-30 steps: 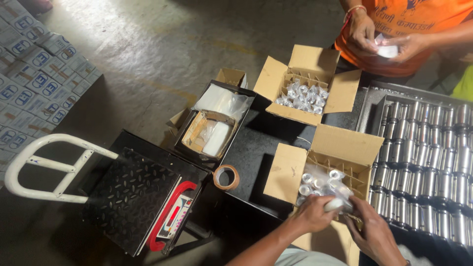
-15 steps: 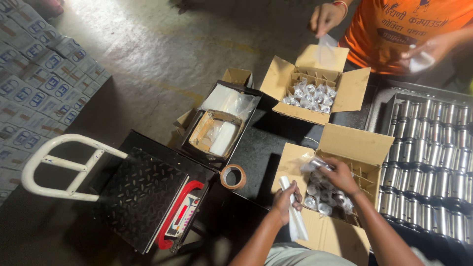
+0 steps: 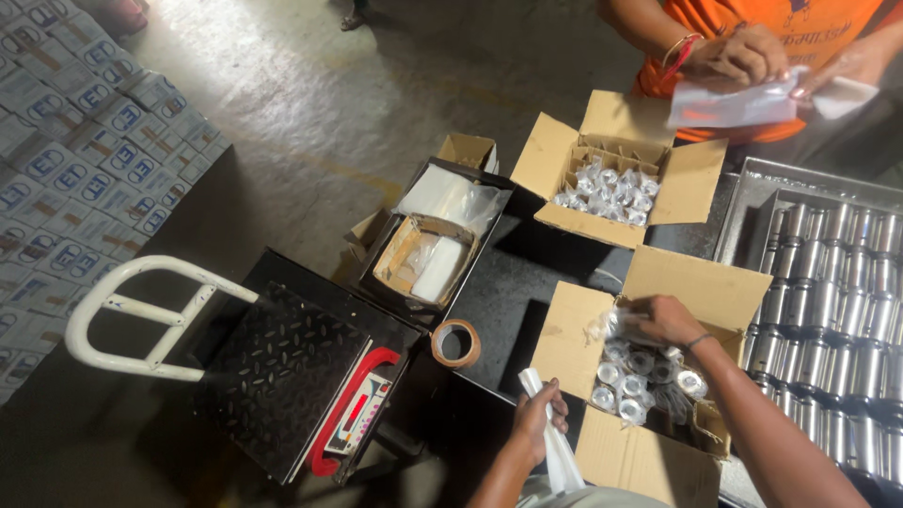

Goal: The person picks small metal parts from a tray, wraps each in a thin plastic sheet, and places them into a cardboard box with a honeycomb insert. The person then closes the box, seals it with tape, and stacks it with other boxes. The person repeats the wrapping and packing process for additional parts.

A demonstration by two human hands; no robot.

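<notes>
Bagged metal parts (image 3: 640,376) — small shiny cylinders wrapped in clear plastic — fill the near cardboard box (image 3: 564,343), which stands open on the dark desk (image 3: 508,292) directly in front of the person.

Head view, items in order:
- Right hand (image 3: 663,318): inside the near box, fingers closed on a clear plastic-wrapped piece at the top of the pile.
- Left hand (image 3: 541,414): just outside the box's left wall, clamped on a folded white plastic bag (image 3: 555,442) that hangs down past the wrist.
- Second cardboard box (image 3: 691,179): farther back on the desk, flaps open, also holding bagged shiny parts.
- Black tray (image 3: 376,246): left of the boxes, carrying clear plastic sheets and a small brown carton.
- Roll of brown tape (image 3: 456,342): flat on the desk, between the tray and the near box.
- Metal tray (image 3: 752,202): at the right, packed with rows of upright silver cylinders (image 3: 828,282).
- Platform scale (image 3: 282,376): lower left, black checkered plate, red-edged display, white tubular handle.
- Co-worker in an orange shirt (image 3: 734,19) — top right, both hands holding a clear plastic bag (image 3: 724,99).
- Stacked printed cartons (image 3: 66,150): far left, on the floor.
</notes>
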